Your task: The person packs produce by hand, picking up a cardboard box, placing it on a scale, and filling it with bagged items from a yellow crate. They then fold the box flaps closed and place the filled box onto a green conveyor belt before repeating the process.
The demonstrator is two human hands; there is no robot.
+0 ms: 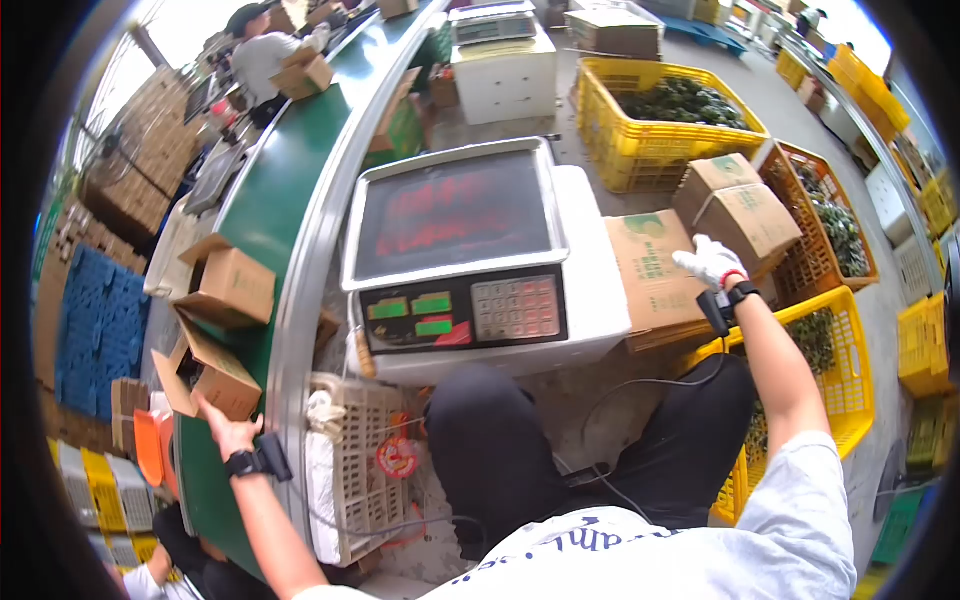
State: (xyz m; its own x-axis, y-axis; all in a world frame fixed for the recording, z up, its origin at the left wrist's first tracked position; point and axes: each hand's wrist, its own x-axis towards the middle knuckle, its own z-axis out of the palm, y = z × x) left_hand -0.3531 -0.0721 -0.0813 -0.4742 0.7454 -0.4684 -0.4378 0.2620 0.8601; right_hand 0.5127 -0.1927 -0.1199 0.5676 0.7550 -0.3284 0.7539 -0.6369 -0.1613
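My left hand, bare, touches the near edge of an open cardboard box on the green conveyor belt; its fingers are apart. My right hand, in a white glove, is spread above flattened cartons, close to a strapped bundle of folded boxes. Nothing shows in its fingers. Between my hands stands a digital scale with a bare metal plate and a lit display and keypad. A second open box sits farther along the belt.
Yellow crates with dark green leafy stuff stand at the right, beside an orange-brown crate. A white plastic basket is by my left leg. A person is beyond the belt. Cables cross my lap.
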